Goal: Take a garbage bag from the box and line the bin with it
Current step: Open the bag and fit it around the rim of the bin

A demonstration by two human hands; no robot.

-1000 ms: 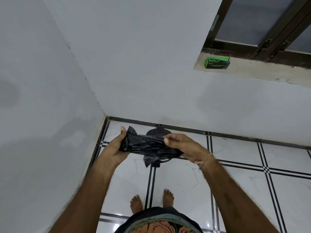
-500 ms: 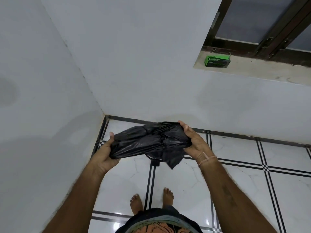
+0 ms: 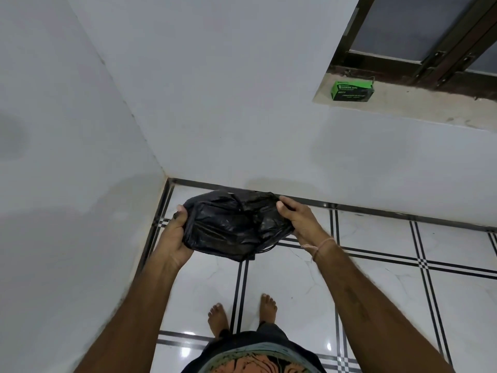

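On the far left we see a plain white wall (image 3: 67, 157) that meets a second wall at a corner, with the tiled floor (image 3: 376, 292) below. The person's left hand (image 3: 176, 238) grips the left end of the black garbage bag (image 3: 228, 224), thumb pressed on top of the plastic and the fingers tucked beneath it, out of our sight. The bag is crumpled and bunched into a loose wad, held in the air between both hands above the corner tiles, and one point of it droops at the lower middle. Below the bag we see two bare feet (image 3: 242, 316) standing on the white marble-look tiles, either side of a pair of dark lines. The right hand (image 3: 298, 220) grips the bag's right end, thumb on the near side and fingers curled behind the plastic, and a thin thread band (image 3: 320, 244) circles that wrist. Up at the right, well apart from the hands, the green and black garbage bag box (image 3: 352, 90) lies on the left end of the window ledge (image 3: 430, 109), just beneath the dark window frame (image 3: 443, 57)
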